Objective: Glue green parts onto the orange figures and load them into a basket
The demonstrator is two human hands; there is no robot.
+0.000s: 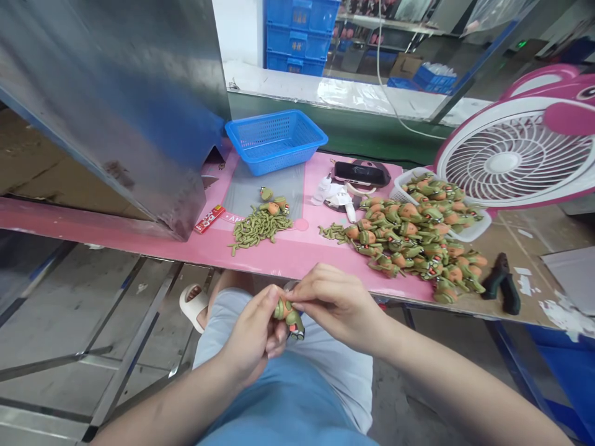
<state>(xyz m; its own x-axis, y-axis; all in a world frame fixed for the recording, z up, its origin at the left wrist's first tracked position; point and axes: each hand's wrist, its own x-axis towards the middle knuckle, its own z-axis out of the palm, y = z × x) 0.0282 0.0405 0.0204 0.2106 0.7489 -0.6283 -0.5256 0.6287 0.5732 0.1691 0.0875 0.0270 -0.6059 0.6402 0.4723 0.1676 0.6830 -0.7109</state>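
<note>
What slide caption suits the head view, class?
Left hand holds a green and orange figurine, right hand touching it, near a heap of similar figurines.

From here I see a small green figure [294, 317] with an orange patch, held slantwise in the lower middle of the frame, its red-, black- and white-marked end tipped toward the lower right and the rest partly covered.
</note>
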